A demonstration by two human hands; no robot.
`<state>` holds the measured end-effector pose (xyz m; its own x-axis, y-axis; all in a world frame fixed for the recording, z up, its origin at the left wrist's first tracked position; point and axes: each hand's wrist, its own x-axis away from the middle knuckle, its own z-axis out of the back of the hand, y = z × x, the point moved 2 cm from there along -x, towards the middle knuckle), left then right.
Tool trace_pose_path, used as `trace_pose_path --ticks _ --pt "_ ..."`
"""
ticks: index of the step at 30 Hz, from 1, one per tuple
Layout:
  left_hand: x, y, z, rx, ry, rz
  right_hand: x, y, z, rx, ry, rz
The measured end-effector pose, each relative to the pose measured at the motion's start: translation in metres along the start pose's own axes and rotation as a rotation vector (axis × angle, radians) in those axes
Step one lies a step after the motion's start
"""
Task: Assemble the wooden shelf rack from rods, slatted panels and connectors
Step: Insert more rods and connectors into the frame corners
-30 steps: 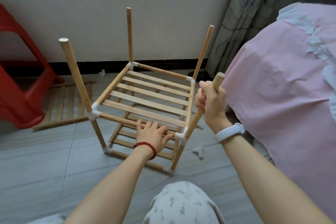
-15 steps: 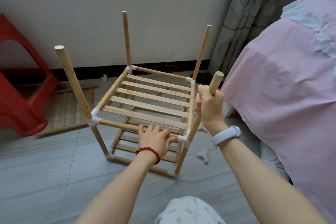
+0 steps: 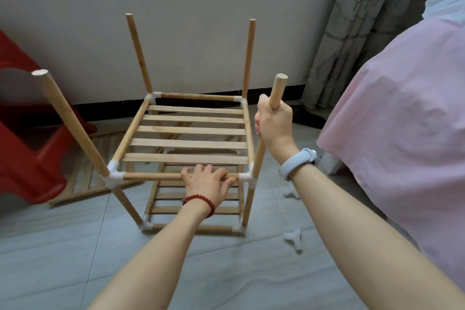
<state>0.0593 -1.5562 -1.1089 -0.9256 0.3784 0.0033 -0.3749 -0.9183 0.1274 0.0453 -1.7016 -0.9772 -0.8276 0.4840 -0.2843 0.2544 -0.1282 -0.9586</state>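
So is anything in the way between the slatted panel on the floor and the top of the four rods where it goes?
Nothing visible blocks it. The spare slatted panel lies flat on the floor left of the rack, partly under the red stool. The four upright rods' tops are bare, though the right hand grips the near-right rod.

Red stool [image 3: 30, 148] is cut off by the left edge, only part showing. Spare slatted panel [image 3: 83, 181] on the floor is mostly hidden behind the rack's front-left rod [image 3: 73, 123] and the stool. Pink bedding [image 3: 402, 133] runs off the right edge. Lower shelf [image 3: 196, 209] partly blocked by the left hand [image 3: 206, 184]. The loose white connectors [image 3: 293, 238] are blurry, can't make out their shape tbh.
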Motion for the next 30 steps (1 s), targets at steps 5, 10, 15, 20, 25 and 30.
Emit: trace_pose_path --ticks 5,10,15,20,25,30 --pt "0.005 0.009 -0.003 0.004 0.115 0.057 0.013 0.017 0.011 0.204 -0.144 0.054" --pt "0.052 0.030 -0.021 0.082 0.281 -0.101 0.064 0.080 0.073 0.404 -0.126 -0.073" --pt "0.084 0.060 -0.081 0.184 -0.009 -0.314 0.111 0.174 0.136 0.831 -0.259 -0.436" --pt "0.056 0.084 -0.152 0.277 -0.289 -0.256 0.137 0.266 0.159 1.042 -0.449 -0.585" --pt "0.014 0.103 -0.189 0.321 -0.328 -0.232 0.145 0.323 0.161 1.250 -0.698 -0.479" --pt "-0.038 0.133 -0.216 0.377 -0.318 -0.152 0.089 0.349 0.177 1.230 -0.356 -0.413"
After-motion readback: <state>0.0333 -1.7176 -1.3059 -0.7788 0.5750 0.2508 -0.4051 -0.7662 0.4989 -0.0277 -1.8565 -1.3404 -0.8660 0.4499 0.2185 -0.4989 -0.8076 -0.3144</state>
